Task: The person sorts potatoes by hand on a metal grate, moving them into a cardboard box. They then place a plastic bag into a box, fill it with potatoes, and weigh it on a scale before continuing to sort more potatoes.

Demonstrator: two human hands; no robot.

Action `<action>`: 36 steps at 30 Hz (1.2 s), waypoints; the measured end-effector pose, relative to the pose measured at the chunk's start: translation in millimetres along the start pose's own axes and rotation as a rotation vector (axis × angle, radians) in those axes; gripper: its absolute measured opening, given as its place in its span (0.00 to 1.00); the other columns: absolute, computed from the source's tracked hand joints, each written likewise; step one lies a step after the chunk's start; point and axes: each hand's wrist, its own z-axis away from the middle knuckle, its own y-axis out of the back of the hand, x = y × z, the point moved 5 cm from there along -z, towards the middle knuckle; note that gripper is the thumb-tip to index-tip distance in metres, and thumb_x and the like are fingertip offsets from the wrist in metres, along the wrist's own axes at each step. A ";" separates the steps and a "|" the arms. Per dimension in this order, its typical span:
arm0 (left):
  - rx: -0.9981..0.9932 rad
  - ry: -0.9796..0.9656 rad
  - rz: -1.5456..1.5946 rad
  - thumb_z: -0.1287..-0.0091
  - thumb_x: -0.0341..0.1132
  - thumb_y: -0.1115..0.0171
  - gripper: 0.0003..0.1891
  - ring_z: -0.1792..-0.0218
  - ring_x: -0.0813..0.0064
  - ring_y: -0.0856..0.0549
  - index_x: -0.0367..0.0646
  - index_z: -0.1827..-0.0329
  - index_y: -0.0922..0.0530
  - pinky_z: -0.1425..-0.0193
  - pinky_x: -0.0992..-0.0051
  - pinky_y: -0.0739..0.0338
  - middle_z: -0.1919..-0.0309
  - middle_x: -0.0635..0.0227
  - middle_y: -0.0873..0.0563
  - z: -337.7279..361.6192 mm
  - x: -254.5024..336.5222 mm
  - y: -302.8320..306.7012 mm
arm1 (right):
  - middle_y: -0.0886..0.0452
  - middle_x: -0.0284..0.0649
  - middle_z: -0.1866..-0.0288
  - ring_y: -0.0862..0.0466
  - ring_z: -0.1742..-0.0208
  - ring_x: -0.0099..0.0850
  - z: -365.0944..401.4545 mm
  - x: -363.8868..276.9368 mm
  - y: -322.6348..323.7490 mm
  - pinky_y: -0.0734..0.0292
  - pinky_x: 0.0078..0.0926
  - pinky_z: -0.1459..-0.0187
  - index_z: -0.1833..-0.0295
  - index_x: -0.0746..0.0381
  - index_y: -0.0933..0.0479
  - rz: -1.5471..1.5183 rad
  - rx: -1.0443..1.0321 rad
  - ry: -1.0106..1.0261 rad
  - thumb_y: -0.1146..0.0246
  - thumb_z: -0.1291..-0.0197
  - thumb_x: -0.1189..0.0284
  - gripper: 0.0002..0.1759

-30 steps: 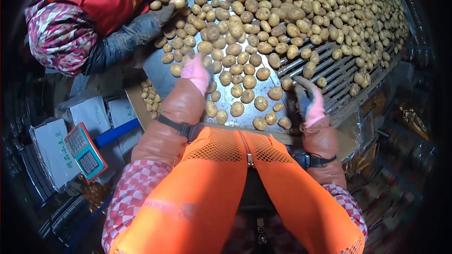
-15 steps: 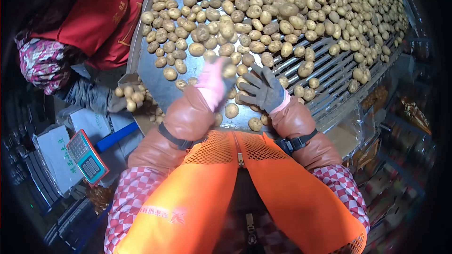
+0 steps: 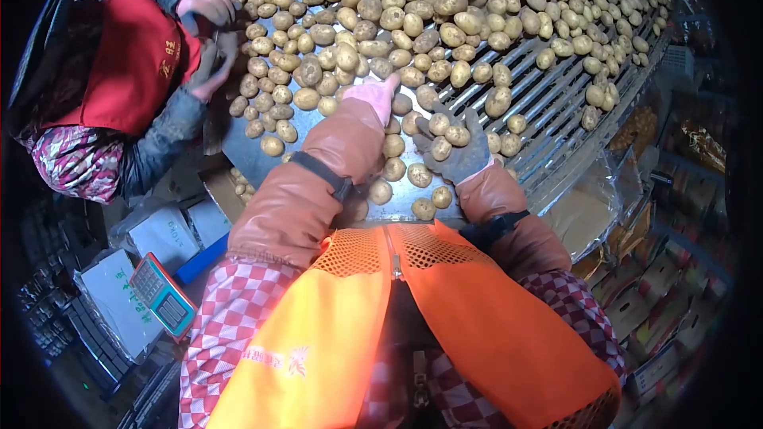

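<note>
Potatoes (image 3: 449, 4) cover much of the metal sorting table in front of me. My left hand (image 3: 372, 98), in a pink-backed glove, reaches in among them, right beside several potatoes; its fingers are mostly hidden behind the back of the glove. Palm up, my right hand (image 3: 459, 160) in a grey glove cradles several small potatoes (image 3: 457, 136), its fingers curled up around them. Between my wrists and nearer my body, a few loose potatoes (image 3: 420, 175) lie on the smooth metal sheet (image 3: 397, 200).
To the right the table becomes a slatted grate (image 3: 531, 83). At the left a co-worker in a red apron (image 3: 119, 59) holds both gloved hands together near the table edge. A scale (image 3: 163, 295), a white box (image 3: 119, 302) and a carton holding potatoes (image 3: 225, 191) stand below.
My left hand has moved forward into the potatoes. My right hand has turned from palm down to palm up and now holds potatoes. The co-worker's hand has left the carton with its potatoes gone.
</note>
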 end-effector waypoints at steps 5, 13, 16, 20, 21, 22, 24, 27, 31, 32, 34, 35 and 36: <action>0.001 0.090 0.265 0.37 0.37 0.30 0.28 0.43 0.53 0.16 0.52 0.33 0.27 0.38 0.59 0.23 0.46 0.54 0.14 15.9 -11.5 6.2 | 0.28 0.32 0.29 0.33 0.27 0.30 4.7 -3.3 -6.9 0.36 0.38 0.29 0.23 0.49 0.39 -0.414 -0.024 -0.054 0.53 0.26 0.57 0.29; 0.030 -0.073 0.425 0.34 0.38 0.30 0.35 0.52 0.59 0.12 0.44 0.25 0.33 0.49 0.67 0.19 0.51 0.54 0.13 77.5 69.8 32.8 | 0.25 0.32 0.32 0.29 0.28 0.34 -14.3 -10.0 -8.6 0.31 0.37 0.31 0.29 0.48 0.31 -0.824 0.048 0.003 0.50 0.28 0.51 0.27; -0.022 -0.132 0.367 0.30 0.43 0.34 0.34 0.58 0.57 0.12 0.42 0.24 0.35 0.54 0.65 0.18 0.57 0.53 0.12 73.9 82.9 49.8 | 0.26 0.40 0.33 0.26 0.32 0.39 -10.8 4.8 -0.8 0.32 0.42 0.30 0.27 0.55 0.34 -1.608 -0.004 -0.151 0.56 0.26 0.49 0.31; 0.087 -0.133 0.178 0.27 0.51 0.40 0.25 0.62 0.53 0.11 0.46 0.33 0.24 0.55 0.62 0.18 0.65 0.49 0.12 46.5 73.5 71.9 | 0.24 0.38 0.42 0.21 0.41 0.31 -15.8 60.6 13.4 0.21 0.38 0.44 0.33 0.63 0.31 -0.805 -0.133 0.536 0.53 0.24 0.53 0.28; 0.133 -0.037 0.173 0.27 0.50 0.40 0.22 0.57 0.50 0.12 0.47 0.37 0.20 0.52 0.59 0.19 0.62 0.46 0.12 36.3 73.4 87.9 | 0.22 0.32 0.42 0.20 0.44 0.29 -8.1 56.2 19.4 0.20 0.37 0.45 0.33 0.58 0.30 -1.479 -0.223 0.049 0.49 0.26 0.54 0.25; 0.224 -0.031 0.221 0.30 0.52 0.37 0.26 0.51 0.49 0.13 0.47 0.34 0.23 0.46 0.57 0.20 0.56 0.45 0.12 13.8 59.1 78.8 | 0.22 0.32 0.42 0.20 0.44 0.29 -0.5 44.2 23.0 0.20 0.37 0.45 0.33 0.58 0.30 -1.484 -0.211 0.053 0.49 0.26 0.54 0.25; 0.061 0.113 0.102 0.34 0.55 0.33 0.35 0.43 0.45 0.17 0.48 0.28 0.29 0.39 0.56 0.22 0.40 0.44 0.18 -20.3 52.1 70.5 | 0.21 0.32 0.42 0.18 0.46 0.30 14.6 20.8 41.8 0.20 0.39 0.45 0.33 0.57 0.29 -0.551 0.111 0.265 0.47 0.28 0.56 0.24; 0.147 0.156 0.119 0.41 0.57 0.28 0.47 0.31 0.40 0.26 0.50 0.22 0.39 0.29 0.55 0.28 0.21 0.46 0.44 -48.2 49.0 41.8 | 0.20 0.31 0.43 0.16 0.49 0.31 37.1 -12.9 50.1 0.19 0.43 0.45 0.34 0.55 0.28 0.909 0.488 0.443 0.43 0.31 0.59 0.23; 0.274 0.093 0.163 0.40 0.50 0.30 0.36 0.38 0.42 0.20 0.52 0.29 0.30 0.34 0.54 0.24 0.27 0.45 0.36 -49.4 48.1 44.0 | 0.19 0.29 0.43 0.18 0.44 0.29 58.6 -9.2 53.3 0.22 0.45 0.40 0.37 0.53 0.24 1.539 0.623 0.471 0.41 0.33 0.59 0.21; 0.271 0.097 0.166 0.40 0.50 0.30 0.36 0.38 0.42 0.20 0.52 0.29 0.30 0.34 0.54 0.24 0.27 0.45 0.36 -51.4 47.6 51.0 | 0.18 0.28 0.43 0.19 0.41 0.28 64.2 -7.1 53.6 0.24 0.45 0.37 0.39 0.52 0.22 1.602 0.644 0.480 0.41 0.34 0.58 0.21; 0.028 0.138 0.060 0.42 0.56 0.28 0.42 0.33 0.44 0.24 0.54 0.25 0.32 0.31 0.56 0.25 0.25 0.46 0.36 -72.4 39.8 55.0 | 0.17 0.26 0.42 0.20 0.38 0.27 65.5 -6.4 52.5 0.26 0.44 0.34 0.40 0.51 0.20 1.669 0.669 0.501 0.41 0.34 0.57 0.20; -0.040 0.131 -0.008 0.43 0.57 0.28 0.41 0.32 0.44 0.24 0.55 0.26 0.30 0.31 0.57 0.25 0.25 0.44 0.36 -78.0 37.4 56.2 | 0.17 0.27 0.45 0.19 0.43 0.28 65.6 -7.7 53.7 0.24 0.44 0.36 0.42 0.51 0.20 1.650 0.701 0.505 0.42 0.32 0.56 0.19; -0.033 0.134 -0.006 0.43 0.57 0.28 0.41 0.32 0.44 0.24 0.55 0.26 0.30 0.31 0.57 0.25 0.25 0.44 0.36 -79.0 32.9 54.5 | 0.17 0.27 0.47 0.17 0.47 0.28 64.6 -8.1 54.9 0.23 0.44 0.37 0.43 0.51 0.20 1.629 0.736 0.507 0.43 0.31 0.55 0.18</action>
